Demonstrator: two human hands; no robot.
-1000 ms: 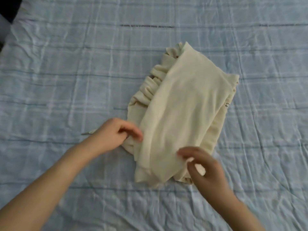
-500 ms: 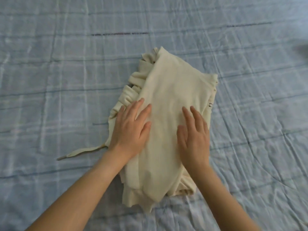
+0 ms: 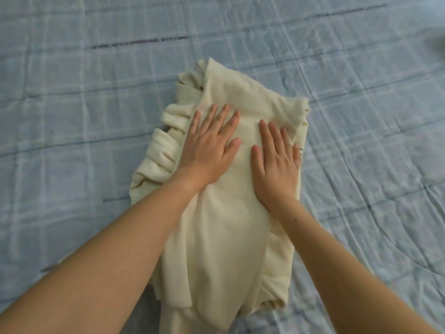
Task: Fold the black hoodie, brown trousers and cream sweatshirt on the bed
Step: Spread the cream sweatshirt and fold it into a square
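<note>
The cream sweatshirt (image 3: 224, 237) lies folded into a long bundle in the middle of the bed, with bunched folds along its left side. My left hand (image 3: 209, 148) presses flat on its upper left part, fingers straight and spread. Beside it, my right hand (image 3: 277, 162) lies flat on the upper right part, fingers straight and pointing away from me. A drawstring tip (image 3: 49, 268) sticks out on the sheet beside my left forearm. No black hoodie or brown trousers are in view.
The bed is covered by a wrinkled light blue checked sheet (image 3: 373, 116), which fills the whole view. A dark blurred shape (image 3: 437, 43) sits at the far right edge.
Both hands went from pinching the near edge of the sweatshirt to lying flat on it, then slid further up the bundle. The view has moved closer.
</note>
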